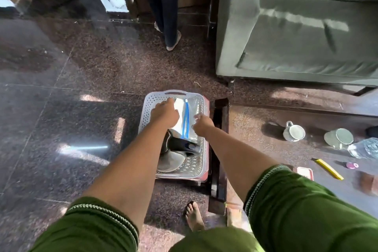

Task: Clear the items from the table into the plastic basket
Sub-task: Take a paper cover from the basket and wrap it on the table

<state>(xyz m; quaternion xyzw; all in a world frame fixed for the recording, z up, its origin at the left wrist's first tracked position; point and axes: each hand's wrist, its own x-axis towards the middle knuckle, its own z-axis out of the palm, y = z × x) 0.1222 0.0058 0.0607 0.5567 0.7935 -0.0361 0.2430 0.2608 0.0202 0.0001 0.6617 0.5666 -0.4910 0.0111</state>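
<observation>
A white perforated plastic basket (151,108) stands on the dark floor beside the low table (266,149). Inside it lie a black kettle (184,145) and a clear zip bag with a blue stripe (185,120) on top. My left hand (165,113) grips the bag's left edge over the basket. My right hand (202,125) pinches the bag's right edge. On the table stand a white mug (294,132) and a grey-green mug (338,138), with a clear plastic bottle (364,148), a yellow cutter (327,169), a small pink round thing (352,165) and a red-rimmed white box (305,172).
A green sofa (296,32) fills the far right. Another person's leg and sandal (171,32) stand on the floor behind the basket. My bare foot (194,217) is near the table's corner. A brown block (368,181) lies at the table's right edge.
</observation>
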